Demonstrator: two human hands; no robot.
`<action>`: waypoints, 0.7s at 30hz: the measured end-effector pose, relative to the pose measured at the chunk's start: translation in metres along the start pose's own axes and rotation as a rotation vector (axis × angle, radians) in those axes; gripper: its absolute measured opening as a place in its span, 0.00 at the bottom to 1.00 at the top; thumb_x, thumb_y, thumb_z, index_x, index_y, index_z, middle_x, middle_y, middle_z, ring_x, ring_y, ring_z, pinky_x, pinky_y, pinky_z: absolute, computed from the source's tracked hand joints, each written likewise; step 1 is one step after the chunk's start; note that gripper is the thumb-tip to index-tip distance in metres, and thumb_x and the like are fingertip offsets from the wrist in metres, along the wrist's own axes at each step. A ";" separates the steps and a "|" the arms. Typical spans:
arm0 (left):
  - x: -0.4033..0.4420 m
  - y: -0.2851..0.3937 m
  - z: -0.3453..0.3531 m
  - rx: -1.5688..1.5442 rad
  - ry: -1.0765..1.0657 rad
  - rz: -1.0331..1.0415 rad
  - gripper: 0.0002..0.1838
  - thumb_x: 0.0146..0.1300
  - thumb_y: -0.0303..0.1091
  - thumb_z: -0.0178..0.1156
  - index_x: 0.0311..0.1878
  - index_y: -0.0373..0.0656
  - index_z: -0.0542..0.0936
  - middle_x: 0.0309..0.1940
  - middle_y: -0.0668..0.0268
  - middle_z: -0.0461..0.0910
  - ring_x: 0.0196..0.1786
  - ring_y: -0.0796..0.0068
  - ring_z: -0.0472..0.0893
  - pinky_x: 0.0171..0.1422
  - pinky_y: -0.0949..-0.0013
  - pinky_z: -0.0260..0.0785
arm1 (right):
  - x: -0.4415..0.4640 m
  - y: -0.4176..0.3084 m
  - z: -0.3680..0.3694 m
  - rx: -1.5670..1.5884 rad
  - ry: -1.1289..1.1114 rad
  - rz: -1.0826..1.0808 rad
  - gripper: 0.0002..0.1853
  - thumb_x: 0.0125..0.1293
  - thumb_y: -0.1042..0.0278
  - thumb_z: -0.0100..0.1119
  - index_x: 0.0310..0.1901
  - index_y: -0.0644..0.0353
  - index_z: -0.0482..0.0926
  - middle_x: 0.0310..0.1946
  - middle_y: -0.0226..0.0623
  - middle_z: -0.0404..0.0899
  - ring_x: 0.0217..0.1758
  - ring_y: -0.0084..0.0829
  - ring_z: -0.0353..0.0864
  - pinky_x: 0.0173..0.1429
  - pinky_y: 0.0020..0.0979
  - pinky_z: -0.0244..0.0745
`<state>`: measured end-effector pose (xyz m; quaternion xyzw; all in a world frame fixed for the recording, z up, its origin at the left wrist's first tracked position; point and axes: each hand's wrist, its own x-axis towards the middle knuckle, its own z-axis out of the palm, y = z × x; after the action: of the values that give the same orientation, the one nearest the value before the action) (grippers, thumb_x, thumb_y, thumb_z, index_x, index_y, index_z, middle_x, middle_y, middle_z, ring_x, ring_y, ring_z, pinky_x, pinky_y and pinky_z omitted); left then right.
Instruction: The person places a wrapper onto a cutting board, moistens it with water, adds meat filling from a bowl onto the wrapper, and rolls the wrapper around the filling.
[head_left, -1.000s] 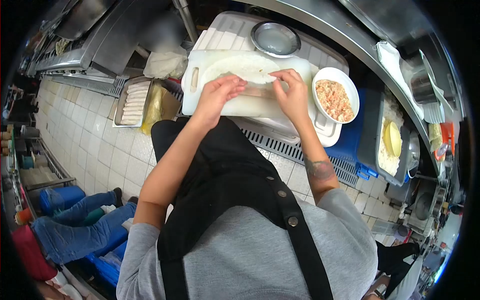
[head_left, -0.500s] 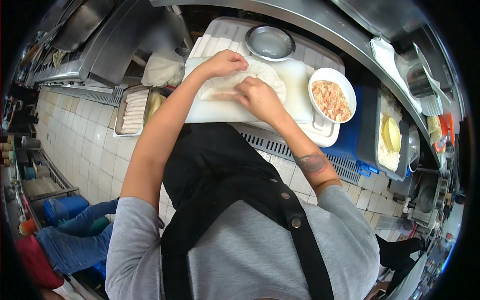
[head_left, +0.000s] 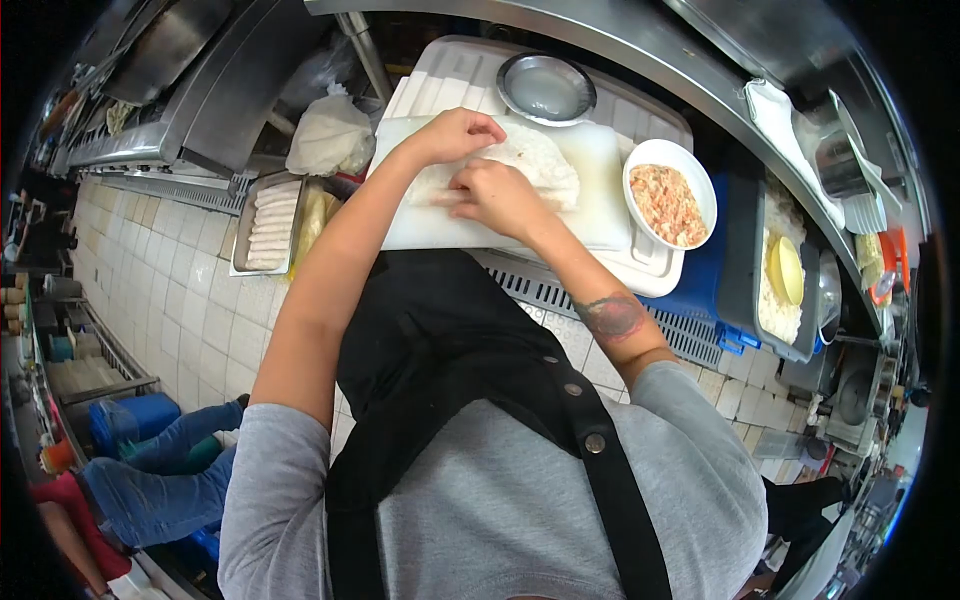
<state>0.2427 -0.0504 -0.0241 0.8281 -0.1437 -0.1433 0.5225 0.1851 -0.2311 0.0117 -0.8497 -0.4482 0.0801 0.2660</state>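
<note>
A thin white round wrapper (head_left: pixel 545 170) lies on the white cutting board (head_left: pixel 600 215). My left hand (head_left: pixel 458 135) is over the wrapper's far left part, its fingers curled; whether they pinch anything is hidden. Nearer to me, my right hand (head_left: pixel 492 198) bends its fingers down onto the wrapper's near left part, where the filling seen earlier is mostly hidden. To the right stands a white bowl (head_left: pixel 668 205) of pinkish shredded filling. Behind the board is a metal bowl (head_left: pixel 546 88) with cloudy liquid.
A metal tray (head_left: pixel 270 225) of several pale rolls is at the left, beside a yellowish plastic bag (head_left: pixel 315 218). On the right a grey bin (head_left: pixel 785 270) holds white shreds and a yellow bowl (head_left: pixel 786 270). A person in jeans (head_left: pixel 165 490) is at lower left.
My left hand moved up and over the wrapper's far side, and my right hand moved left and down onto its near side. The wrapper, folded narrow a second ago, now spreads wider.
</note>
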 end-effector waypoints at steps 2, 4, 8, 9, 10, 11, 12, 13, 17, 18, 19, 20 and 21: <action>-0.002 0.002 0.002 0.043 0.015 -0.013 0.12 0.70 0.27 0.58 0.53 0.37 0.83 0.50 0.62 0.86 0.54 0.73 0.82 0.64 0.67 0.72 | 0.001 0.000 0.012 0.002 0.050 -0.011 0.16 0.52 0.66 0.73 0.42 0.62 0.85 0.42 0.43 0.85 0.45 0.44 0.85 0.52 0.41 0.79; -0.005 0.007 0.002 0.079 0.032 -0.011 0.12 0.70 0.27 0.58 0.53 0.38 0.84 0.50 0.62 0.86 0.54 0.72 0.83 0.64 0.66 0.73 | -0.001 0.000 0.008 0.028 0.039 -0.009 0.16 0.52 0.67 0.73 0.43 0.62 0.86 0.42 0.43 0.85 0.45 0.44 0.85 0.52 0.40 0.79; -0.008 0.024 0.006 0.303 0.039 0.035 0.12 0.67 0.28 0.59 0.51 0.39 0.85 0.48 0.60 0.87 0.51 0.68 0.85 0.61 0.63 0.75 | -0.027 0.016 -0.017 0.001 0.141 -0.045 0.18 0.50 0.70 0.74 0.45 0.61 0.86 0.43 0.43 0.84 0.46 0.44 0.85 0.53 0.39 0.80; -0.009 0.030 0.006 0.401 0.040 0.049 0.12 0.66 0.28 0.60 0.51 0.40 0.85 0.46 0.59 0.87 0.50 0.66 0.85 0.60 0.63 0.75 | -0.036 0.024 -0.026 -0.018 0.188 -0.056 0.19 0.50 0.71 0.74 0.46 0.61 0.86 0.44 0.44 0.84 0.46 0.44 0.85 0.54 0.39 0.80; -0.009 0.040 0.008 0.498 0.052 0.075 0.12 0.66 0.28 0.60 0.50 0.40 0.86 0.45 0.59 0.87 0.49 0.66 0.85 0.59 0.62 0.76 | -0.045 0.034 -0.033 -0.016 0.157 -0.021 0.18 0.50 0.71 0.74 0.45 0.61 0.85 0.44 0.43 0.84 0.46 0.45 0.84 0.53 0.40 0.79; -0.007 0.050 0.014 0.593 0.065 0.100 0.12 0.65 0.29 0.60 0.49 0.40 0.86 0.44 0.59 0.88 0.48 0.65 0.86 0.58 0.62 0.76 | -0.054 0.045 -0.039 -0.013 0.123 0.014 0.18 0.51 0.70 0.74 0.45 0.61 0.85 0.44 0.43 0.83 0.46 0.46 0.84 0.53 0.41 0.79; -0.004 0.055 0.021 0.687 0.075 0.124 0.11 0.65 0.29 0.60 0.48 0.40 0.87 0.43 0.58 0.88 0.47 0.64 0.86 0.57 0.62 0.77 | -0.060 0.051 -0.042 -0.009 0.089 0.052 0.17 0.51 0.69 0.74 0.44 0.60 0.85 0.44 0.43 0.83 0.46 0.46 0.84 0.53 0.42 0.79; 0.000 0.056 0.027 0.627 0.043 0.124 0.11 0.65 0.29 0.60 0.48 0.41 0.87 0.43 0.58 0.88 0.47 0.64 0.86 0.57 0.62 0.77 | -0.065 0.053 -0.040 0.038 0.083 0.063 0.16 0.52 0.69 0.73 0.43 0.61 0.85 0.42 0.42 0.83 0.46 0.45 0.84 0.52 0.42 0.79; 0.014 0.048 0.036 0.429 -0.014 0.128 0.11 0.63 0.28 0.61 0.47 0.44 0.88 0.43 0.58 0.88 0.46 0.65 0.87 0.56 0.64 0.77 | -0.072 0.049 -0.033 0.020 0.130 0.047 0.16 0.53 0.70 0.74 0.44 0.62 0.85 0.41 0.42 0.84 0.43 0.43 0.86 0.51 0.38 0.81; 0.015 0.047 0.034 0.389 -0.014 0.124 0.12 0.63 0.28 0.61 0.47 0.44 0.88 0.43 0.59 0.88 0.46 0.65 0.87 0.56 0.64 0.77 | -0.072 0.045 -0.034 0.018 0.123 0.061 0.16 0.53 0.70 0.74 0.44 0.62 0.85 0.41 0.42 0.85 0.42 0.43 0.86 0.50 0.38 0.80; 0.016 0.047 0.033 0.394 -0.022 0.111 0.12 0.63 0.28 0.61 0.48 0.44 0.88 0.44 0.59 0.88 0.46 0.65 0.87 0.57 0.64 0.77 | -0.072 0.043 -0.035 0.019 0.115 0.076 0.15 0.53 0.70 0.74 0.43 0.61 0.85 0.40 0.42 0.85 0.42 0.43 0.86 0.50 0.38 0.80; 0.017 0.045 0.032 0.398 -0.030 0.096 0.12 0.63 0.28 0.62 0.48 0.45 0.88 0.44 0.59 0.88 0.47 0.66 0.87 0.57 0.65 0.77 | -0.073 0.043 -0.034 0.015 0.112 0.067 0.15 0.53 0.70 0.74 0.43 0.62 0.85 0.40 0.42 0.85 0.42 0.43 0.86 0.50 0.39 0.80; 0.016 0.045 0.031 0.404 -0.039 0.081 0.13 0.63 0.28 0.62 0.49 0.45 0.88 0.44 0.60 0.88 0.47 0.66 0.86 0.57 0.65 0.77 | -0.074 0.043 -0.034 0.013 0.110 0.058 0.15 0.53 0.69 0.74 0.43 0.62 0.85 0.40 0.43 0.85 0.41 0.43 0.86 0.50 0.39 0.80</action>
<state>0.2417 -0.1006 0.0027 0.9066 -0.2128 -0.1064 0.3484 0.1853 -0.3236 0.0097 -0.8637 -0.4076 0.0438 0.2932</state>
